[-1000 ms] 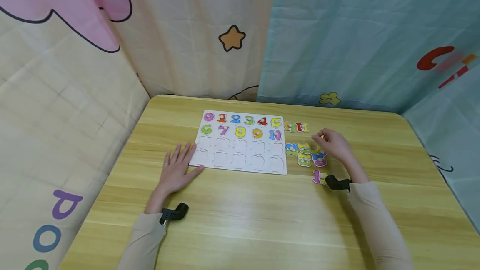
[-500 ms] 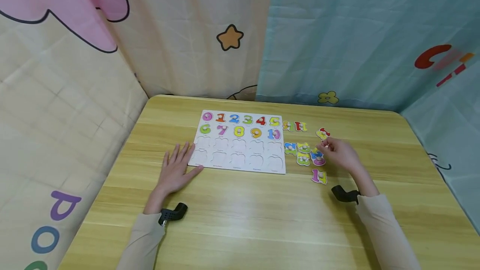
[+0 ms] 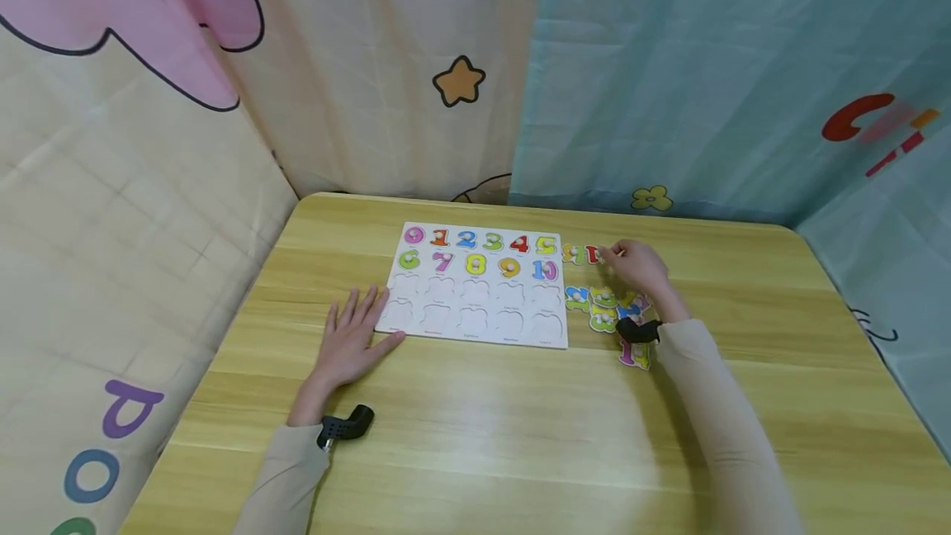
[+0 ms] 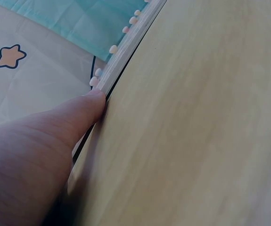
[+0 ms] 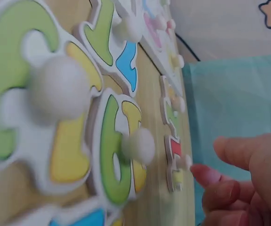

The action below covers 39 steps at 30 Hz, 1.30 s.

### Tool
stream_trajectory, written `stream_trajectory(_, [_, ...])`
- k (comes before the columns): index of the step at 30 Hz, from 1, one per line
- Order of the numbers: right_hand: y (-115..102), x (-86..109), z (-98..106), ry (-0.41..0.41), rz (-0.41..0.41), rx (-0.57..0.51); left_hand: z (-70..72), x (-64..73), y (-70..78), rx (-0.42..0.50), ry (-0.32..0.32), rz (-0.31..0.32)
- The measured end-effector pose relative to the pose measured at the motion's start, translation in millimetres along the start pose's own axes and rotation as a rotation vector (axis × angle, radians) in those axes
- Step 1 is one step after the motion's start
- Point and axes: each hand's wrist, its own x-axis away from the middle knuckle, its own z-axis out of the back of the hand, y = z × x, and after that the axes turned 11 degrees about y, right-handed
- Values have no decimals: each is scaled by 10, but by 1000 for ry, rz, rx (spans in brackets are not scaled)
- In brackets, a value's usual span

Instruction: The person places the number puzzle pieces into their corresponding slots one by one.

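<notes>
My left hand [image 3: 349, 341] lies flat with fingers spread at the near-left corner of a white number puzzle board [image 3: 490, 277]; its thumb [image 4: 86, 110] touches the board's edge. Knobbed number pieces from 0 to 10 fill the upper two rows, and the lower two rows show bare recesses. Beyond the board's right side, my right hand [image 3: 639, 264] reaches to a red and yellow-green number piece [image 3: 593, 254]. In the right wrist view, a fingertip is at that piece's knob [image 5: 188, 161], while the thumb [image 5: 229, 148] stands apart from it. Whether the fingertip touches cannot be told.
Several loose knobbed number pieces, among them a blue and green one [image 3: 576, 298] and a green and yellow one [image 3: 603, 319], lie right of the board. An orange and green piece [image 3: 571, 253] lies against its far right edge. Curtains [image 3: 371, 106] hang behind the wooden table [image 3: 475, 428].
My right hand moved toward me, then away and leftward to the red and yellow-green piece. A small red-and-yellow piece seen half a second ago is now hidden near the hand. The left hand stays put.
</notes>
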Motion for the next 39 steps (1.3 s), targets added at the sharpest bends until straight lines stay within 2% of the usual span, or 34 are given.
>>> stream_trajectory(6, [-151, -183, -122, 46, -159, 152, 3, 8, 6, 4, 7, 2])
stream_trajectory(8, [-193, -213, -151, 53, -188, 207, 6, 6, 6, 0, 7, 4])
stream_trajectory(13, [-215, -242, -196, 57, -197, 288, 6, -2, 15, -3, 3, 0])
stream_trajectory(21, [-200, -197, -167, 28, -150, 281, 25, -3, 28, -5, -2, 1])
stream_trajectory(27, [-271, -53, -68, 64, -75, 163, 20, 7, 8, 2, -1, 1])
stream_trajectory(31, [-466, 45, -94, 99, 53, 66, 20, 9, -3, -1, 0, 5])
stream_trajectory(35, [-754, 123, -251, 66, 203, -1, 10, 9, -8, -10, -1, 10])
stream_trajectory(39, [-1037, 191, -518, -16, 311, -18, 0, 7, 4, 3, 5, 5])
